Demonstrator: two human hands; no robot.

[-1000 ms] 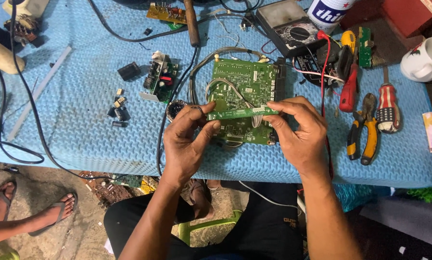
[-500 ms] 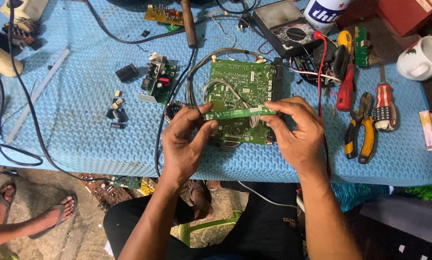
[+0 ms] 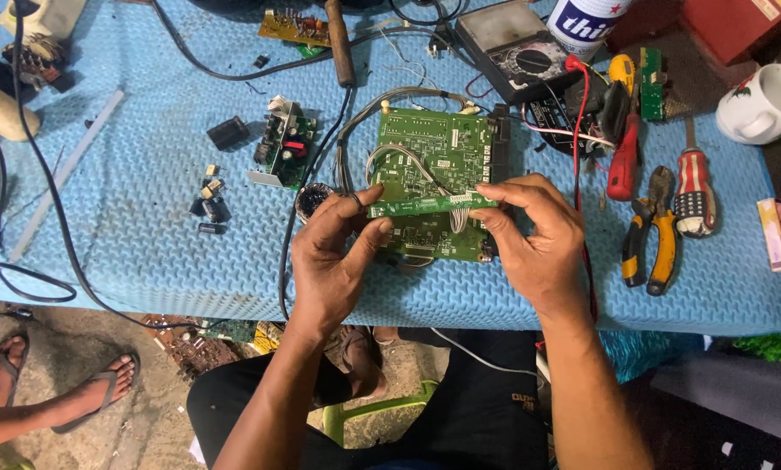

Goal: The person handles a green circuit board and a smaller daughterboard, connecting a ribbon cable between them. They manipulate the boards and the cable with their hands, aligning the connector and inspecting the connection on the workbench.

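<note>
Head view, looking down on a blue textured table cover (image 3: 147,244).

Count of items:
- Three green circuit boards near the hands: one large green board (image 3: 438,152) lying flat at centre; one narrow strip board (image 3: 425,206) held across its lower half; one small power board (image 3: 286,152) to the left, well apart from the hands.
- One further brownish board (image 3: 294,28) at the top edge, and one slim green board (image 3: 651,84) at upper right.
- One analogue multimeter (image 3: 521,52) above the large board, with red and black leads trailing down.
- One red-handled screwdriver (image 3: 623,157), one patterned-handle screwdriver (image 3: 693,200), one pair of yellow-and-black pliers (image 3: 650,235), all right of the hands.
- One white mug (image 3: 764,104) at far right.
- One cluster of loose capacitors (image 3: 209,202) at left; exact number not readable.
- One wooden-handled tool (image 3: 338,39) at top centre.

Hands:
- Left hand (image 3: 334,252): partly closed, thumb and forefinger pinching the left end of the narrow strip board; remaining fingers curled beneath.
- Right hand (image 3: 538,235): partly closed, fingertips pinching the right end of the same strip, beside a white ribbon of wires (image 3: 412,165) running across the large board.
- Strip board held level, just above the large board; contact between the two not discernible.

A sandalled foot (image 3: 86,392) of another person at lower left, on the ground.
</note>
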